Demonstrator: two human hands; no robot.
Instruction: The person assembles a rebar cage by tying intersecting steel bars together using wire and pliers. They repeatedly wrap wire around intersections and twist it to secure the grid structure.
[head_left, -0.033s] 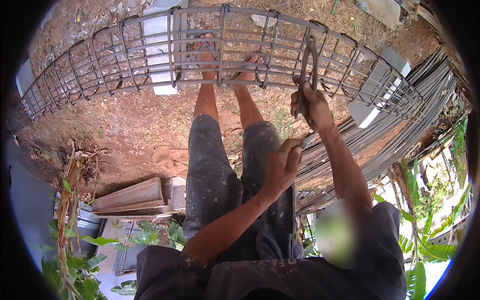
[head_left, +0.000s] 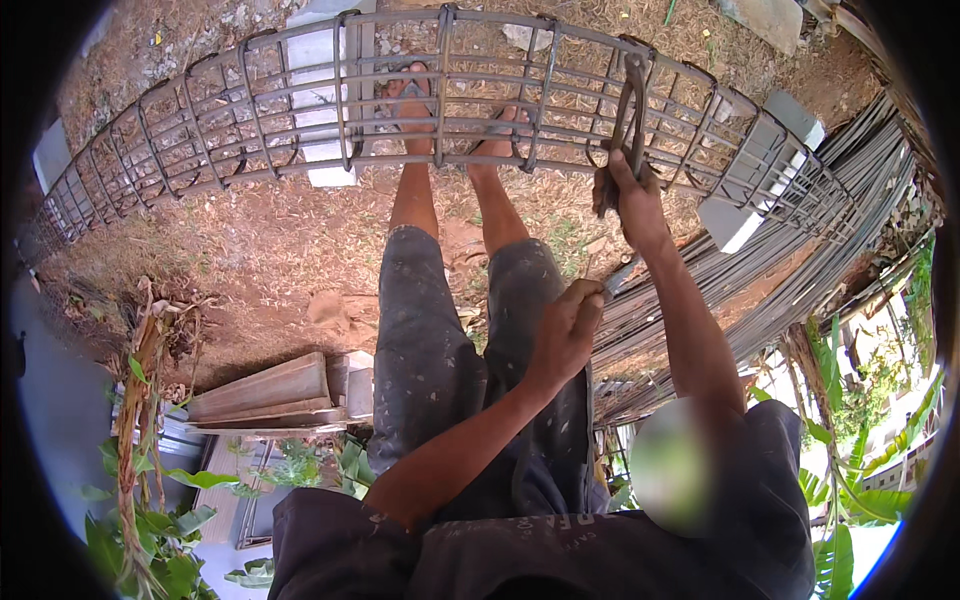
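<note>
A long cage of steel reinforcing bars (head_left: 440,75), ringed with square stirrups, spans the far part of the view. My right hand (head_left: 640,205) is closed round the handles of dark metal pincers (head_left: 630,110). Their head lies over the far right-hand bars, by a stirrup; whether the jaws bite on anything is too small to tell. Nearer to me, my left hand (head_left: 568,330) is closed in front of my right thigh. From its fingers sticks a thin grey piece (head_left: 622,274), of a kind I cannot make out.
Pale blocks (head_left: 735,225) stand under the cage. A heap of long loose steel bars (head_left: 770,270) lies to the right. Wooden boards (head_left: 265,392) rest at the near left, beside plants (head_left: 165,540). My feet (head_left: 413,95) are on the ground below the cage.
My right hand has shifted a little away from me and to the right, and the pincers' head has moved with it. My left hand keeps its place.
</note>
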